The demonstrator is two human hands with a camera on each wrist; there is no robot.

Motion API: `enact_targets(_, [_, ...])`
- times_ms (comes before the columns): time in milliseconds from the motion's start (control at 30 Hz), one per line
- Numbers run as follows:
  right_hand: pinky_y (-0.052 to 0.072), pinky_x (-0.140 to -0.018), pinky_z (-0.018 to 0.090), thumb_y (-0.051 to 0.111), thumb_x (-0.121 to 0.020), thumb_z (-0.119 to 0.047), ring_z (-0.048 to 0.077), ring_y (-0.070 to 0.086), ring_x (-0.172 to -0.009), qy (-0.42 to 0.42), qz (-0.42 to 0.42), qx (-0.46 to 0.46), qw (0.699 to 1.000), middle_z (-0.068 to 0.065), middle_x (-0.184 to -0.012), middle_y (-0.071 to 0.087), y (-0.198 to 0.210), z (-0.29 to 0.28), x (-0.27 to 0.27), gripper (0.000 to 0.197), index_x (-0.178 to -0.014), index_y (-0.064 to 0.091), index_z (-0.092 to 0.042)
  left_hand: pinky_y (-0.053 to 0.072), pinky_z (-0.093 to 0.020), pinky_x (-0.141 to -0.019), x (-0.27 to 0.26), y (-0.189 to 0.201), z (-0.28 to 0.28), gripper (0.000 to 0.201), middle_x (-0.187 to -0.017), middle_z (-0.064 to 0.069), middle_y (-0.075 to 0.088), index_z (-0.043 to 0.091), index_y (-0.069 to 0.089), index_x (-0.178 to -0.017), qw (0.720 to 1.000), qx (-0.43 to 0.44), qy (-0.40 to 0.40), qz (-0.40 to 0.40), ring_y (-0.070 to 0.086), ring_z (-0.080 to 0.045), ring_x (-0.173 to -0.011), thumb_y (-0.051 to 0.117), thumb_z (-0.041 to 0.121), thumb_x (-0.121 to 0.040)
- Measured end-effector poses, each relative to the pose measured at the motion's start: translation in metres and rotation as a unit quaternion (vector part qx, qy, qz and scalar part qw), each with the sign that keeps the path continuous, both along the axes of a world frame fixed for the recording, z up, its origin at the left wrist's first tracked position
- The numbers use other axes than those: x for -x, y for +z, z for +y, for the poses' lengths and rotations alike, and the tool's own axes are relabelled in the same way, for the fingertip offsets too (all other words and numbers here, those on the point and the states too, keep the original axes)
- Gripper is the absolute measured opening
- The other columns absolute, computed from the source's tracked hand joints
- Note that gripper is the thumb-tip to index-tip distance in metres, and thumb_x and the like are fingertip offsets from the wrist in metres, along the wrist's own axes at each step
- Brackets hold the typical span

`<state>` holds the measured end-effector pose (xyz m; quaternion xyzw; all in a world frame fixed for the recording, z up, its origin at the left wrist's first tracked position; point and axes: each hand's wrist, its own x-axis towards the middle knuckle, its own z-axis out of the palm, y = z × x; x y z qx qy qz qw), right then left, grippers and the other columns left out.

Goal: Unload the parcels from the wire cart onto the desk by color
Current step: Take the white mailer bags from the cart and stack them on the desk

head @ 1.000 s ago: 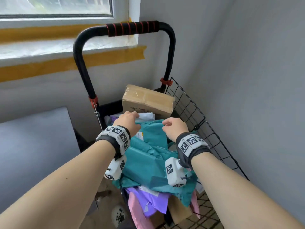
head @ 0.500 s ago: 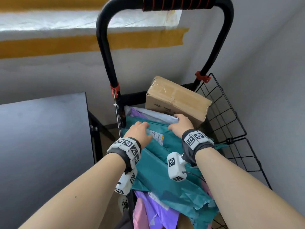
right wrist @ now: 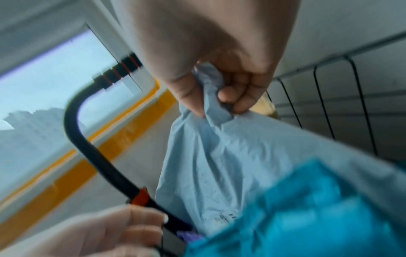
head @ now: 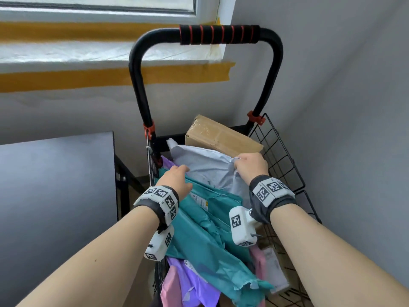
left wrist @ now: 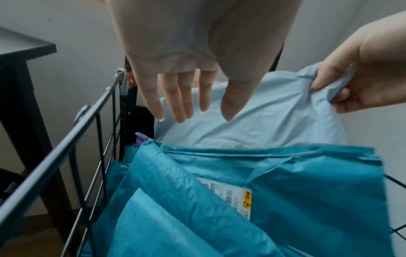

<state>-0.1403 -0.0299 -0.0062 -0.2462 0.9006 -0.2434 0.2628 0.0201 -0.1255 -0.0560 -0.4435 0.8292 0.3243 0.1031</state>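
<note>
1. the right hand (head: pixel 251 166) now pinches a corner of the pale grey-blue plastic mailer bag (head: pixel 212 171); a moment ago it only lay on the teal plastic parcels (head: pixel 212 231).
2. the bag has come up out of the black wire cart (head: pixel 285 165), in front of the brown cardboard box (head: pixel 221 136).
3. the left hand (head: pixel 176 177) hovers with straight fingers, holding nothing.
4. the dark desk (head: pixel 55 185) has no parcel yet, so sorting is just beginning.

The wire cart (head: pixel 285 156) holds teal (head: pixel 212 229), pale grey (head: pixel 210 167), purple (head: pixel 194 284) and pink parcels (head: pixel 168 291) and a cardboard box (head: pixel 221 136).
</note>
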Motion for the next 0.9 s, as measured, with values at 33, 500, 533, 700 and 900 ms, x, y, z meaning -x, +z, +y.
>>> enact_targets(33, [0.031, -0.060, 0.026, 0.048, -0.084, -0.006, 0.025, 0.047, -0.076, -0.005, 0.022, 0.010, 1.000, 0.009, -0.075, 0.057, 0.012, 0.003, 0.006, 0.024, -0.065, 0.062, -0.011, 0.038, -0.033, -0.103, 0.002, 0.007, 0.003, 0.053, -0.139, -0.010, 0.042, 0.017, 0.038, -0.139, 1.000, 0.003, 0.001, 0.002, 0.048, -0.025, -0.124, 0.055, 0.023, -0.089])
enact_targets(500, [0.035, -0.055, 0.020, 0.040, -0.077, 0.011, 0.017, 0.041, -0.063, -0.054, -0.036, 0.285, 0.956, -0.009, -0.044, 0.048, 0.134, 0.043, 0.035, 0.039, -0.052, 0.051, -0.017, 0.039, -0.040, -0.102, 0.011, 0.091, 0.050, 0.071, -0.137, -0.012, 0.039, 0.016, 0.027, -0.142, 0.989, 0.113, 0.065, 0.068, 0.040, -0.029, -0.127, 0.063, 0.027, -0.081])
enact_targets(533, [0.038, -0.058, 0.020, 0.040, -0.079, 0.010, 0.019, 0.043, -0.065, -0.066, -0.045, 0.301, 0.950, -0.011, -0.041, 0.048, 0.141, 0.047, 0.038, 0.039, -0.054, 0.050, -0.018, 0.040, -0.041, -0.102, 0.011, 0.093, 0.054, 0.069, -0.136, -0.012, 0.039, 0.015, 0.029, -0.140, 0.990, 0.108, 0.067, 0.061, 0.041, -0.029, -0.126, 0.063, 0.029, -0.082])
enact_targets(700, [0.036, -0.058, 0.026, 0.036, -0.072, 0.013, 0.021, 0.041, -0.062, -0.007, -0.064, 0.328, 0.943, 0.003, -0.049, 0.046, 0.171, 0.060, 0.028, 0.037, -0.052, 0.054, -0.013, 0.032, -0.037, -0.109, 0.010, 0.108, 0.076, 0.087, -0.150, -0.006, 0.021, 0.020, 0.014, -0.148, 0.971, 0.172, 0.079, 0.145, 0.026, -0.025, -0.137, 0.068, 0.030, -0.081])
enact_targets(900, [0.036, -0.057, 0.025, 0.038, -0.071, 0.014, 0.018, 0.040, -0.053, 0.108, -0.048, 0.298, 0.947, 0.005, -0.051, 0.046, 0.178, 0.075, 0.004, 0.040, -0.047, 0.052, -0.013, 0.030, -0.028, -0.109, 0.026, 0.150, 0.084, 0.095, -0.140, -0.001, 0.044, 0.023, 0.040, -0.140, 0.955, 0.187, 0.009, 0.229, 0.038, -0.019, -0.131, 0.083, 0.040, -0.057])
